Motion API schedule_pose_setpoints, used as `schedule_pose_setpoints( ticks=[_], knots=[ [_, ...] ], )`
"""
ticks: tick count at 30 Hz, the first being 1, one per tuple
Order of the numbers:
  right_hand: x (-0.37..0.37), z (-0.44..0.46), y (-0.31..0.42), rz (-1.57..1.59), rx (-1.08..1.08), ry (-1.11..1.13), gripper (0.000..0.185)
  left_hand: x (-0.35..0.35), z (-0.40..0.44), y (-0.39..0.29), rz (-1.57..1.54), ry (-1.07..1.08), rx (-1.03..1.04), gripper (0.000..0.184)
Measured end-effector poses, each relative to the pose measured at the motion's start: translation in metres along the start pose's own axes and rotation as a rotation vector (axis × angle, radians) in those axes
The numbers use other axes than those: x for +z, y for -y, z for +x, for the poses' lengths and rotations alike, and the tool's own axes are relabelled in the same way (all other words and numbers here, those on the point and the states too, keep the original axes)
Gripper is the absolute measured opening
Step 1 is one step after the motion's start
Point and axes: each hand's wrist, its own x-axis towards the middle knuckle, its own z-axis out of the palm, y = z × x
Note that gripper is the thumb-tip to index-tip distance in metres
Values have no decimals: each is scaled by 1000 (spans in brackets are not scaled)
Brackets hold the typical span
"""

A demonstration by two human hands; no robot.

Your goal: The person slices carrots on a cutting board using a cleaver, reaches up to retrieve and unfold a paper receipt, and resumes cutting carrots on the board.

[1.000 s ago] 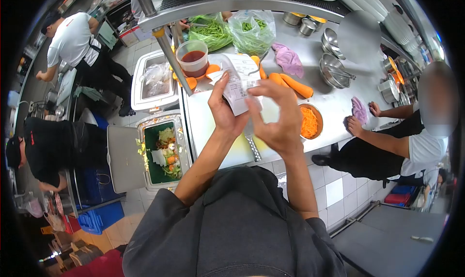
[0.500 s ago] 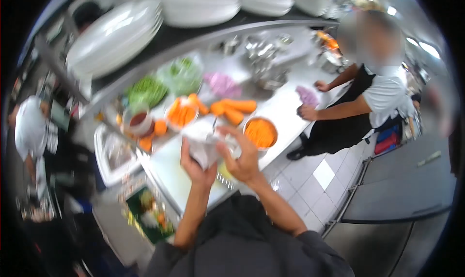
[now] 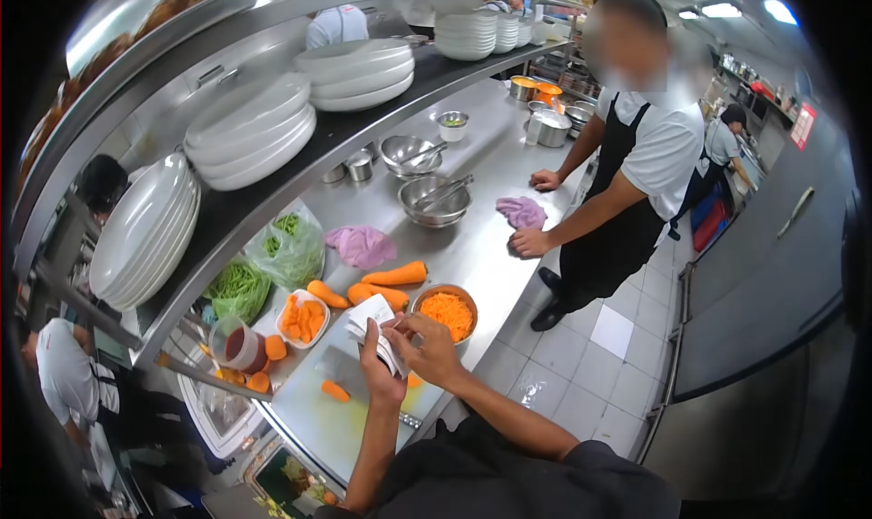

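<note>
White paper slips (image 3: 371,314), stacked or folded with some print, are gripped in my left hand (image 3: 383,374) above the cutting board (image 3: 309,419). My right hand (image 3: 429,345) touches the upper right edge of the slips, its fingers bent and pinched at the paper. A knife handle (image 3: 411,420) shows on the board beside my left wrist, its blade hidden. A carrot piece (image 3: 335,391) lies on the board. Just beyond my right hand is a bowl of shredded carrot (image 3: 447,314); whole carrots (image 3: 396,275) and a tub of cut carrot (image 3: 302,319) lie behind the slips.
A co-worker (image 3: 636,156) stands at the counter's right side, hands near a purple cloth (image 3: 521,213). Metal bowls (image 3: 434,201), another cloth (image 3: 361,247), bagged greens (image 3: 289,251) and a tub of red liquid (image 3: 238,345) stand on the counter. A shelf of white plates (image 3: 250,128) overhangs it.
The view has swung up and to the right, showing the plate shelf and the co-worker more fully. The slips look folded or bunched now, where one lay spread before; both hands stay on them.
</note>
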Motion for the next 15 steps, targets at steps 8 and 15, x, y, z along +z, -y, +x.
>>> schedule_pose_setpoints(
  ticks=[8, 15],
  knots=[
    [-68, 86, -27, 46, -179, -296, 9, 68, 67, 41, -30, 260, 150, 57],
    [-231, 388, 51, -644, -678, -763, 39, 86, 71, 37, 443, 6, 293, 52]
  ],
)
